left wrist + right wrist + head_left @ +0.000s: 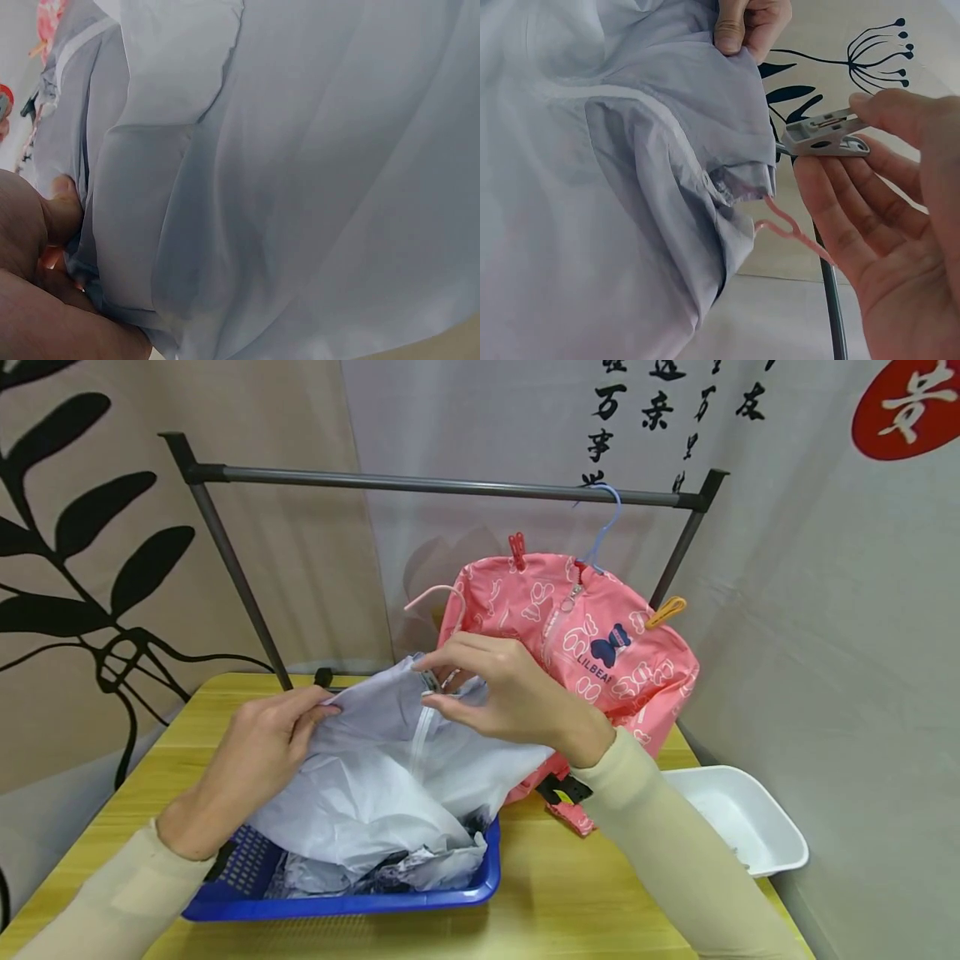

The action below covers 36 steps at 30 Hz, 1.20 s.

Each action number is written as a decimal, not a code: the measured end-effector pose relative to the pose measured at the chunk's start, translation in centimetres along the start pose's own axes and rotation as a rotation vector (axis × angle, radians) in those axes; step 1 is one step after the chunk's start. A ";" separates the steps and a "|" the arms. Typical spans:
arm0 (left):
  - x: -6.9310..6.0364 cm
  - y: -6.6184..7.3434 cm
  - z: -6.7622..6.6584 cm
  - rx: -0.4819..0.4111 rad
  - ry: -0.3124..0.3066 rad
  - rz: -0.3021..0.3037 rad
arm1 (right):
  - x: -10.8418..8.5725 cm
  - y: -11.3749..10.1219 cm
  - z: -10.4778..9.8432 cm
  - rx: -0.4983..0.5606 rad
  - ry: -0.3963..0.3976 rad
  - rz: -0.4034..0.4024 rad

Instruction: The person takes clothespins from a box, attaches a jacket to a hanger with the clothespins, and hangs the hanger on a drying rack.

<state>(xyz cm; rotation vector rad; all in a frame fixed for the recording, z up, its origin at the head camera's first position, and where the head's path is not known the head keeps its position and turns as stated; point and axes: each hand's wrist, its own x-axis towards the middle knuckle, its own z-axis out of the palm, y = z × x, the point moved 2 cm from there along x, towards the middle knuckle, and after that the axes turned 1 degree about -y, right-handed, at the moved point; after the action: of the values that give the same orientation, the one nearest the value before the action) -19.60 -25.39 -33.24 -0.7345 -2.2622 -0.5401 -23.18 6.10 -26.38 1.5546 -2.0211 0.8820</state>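
A pale grey-white garment (pixel 360 777) with a white zip line down its front hangs over the blue basket (pixel 345 906). My left hand (pixel 251 756) pinches its upper left edge between thumb and fingers. A grey clothespin (pixel 825 135) is held between the thumb and fingers of my right hand (pixel 517 693), close to the garment's collar. In the right wrist view, the clothespin's tip lies beside the cloth edge; whether it touches cannot be made out. A pink hanger (pixel 799 236) comes out of the neck opening, its hook above my right hand in the head view.
Behind stands a grey rack (pixel 420 485). A pink patterned jacket (pixel 517 602) hangs there on a blue hanger (pixel 603 531), with a red clothespin (pixel 517 552) and a yellow clothespin (pixel 666 611). A white tray (pixel 780 827) sits at the right on the wooden table (pixel 540 893).
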 end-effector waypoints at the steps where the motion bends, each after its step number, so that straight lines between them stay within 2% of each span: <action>1: 0.0 0.0 0.0 -0.002 -0.001 -0.001 | 0.1 0.0 0.1 0.005 0.001 0.000; 9: 0.0 0.0 0.1 0.002 -0.019 -0.016 | 0.8 -0.3 1.0 0.059 -0.003 0.013; 19: 0.0 0.1 0.1 -0.001 -0.033 -0.015 | 2.0 -0.6 1.7 0.043 -0.019 0.023; 36: 0.1 0.2 0.0 -0.003 -0.043 -0.014 | 4.6 -0.7 4.0 0.122 -0.040 -0.016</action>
<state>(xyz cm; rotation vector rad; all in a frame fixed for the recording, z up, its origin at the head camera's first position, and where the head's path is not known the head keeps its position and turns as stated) -19.55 -25.22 -33.16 -0.7395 -2.3084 -0.5395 -23.58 -0.01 -25.84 1.6641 -2.0130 0.9917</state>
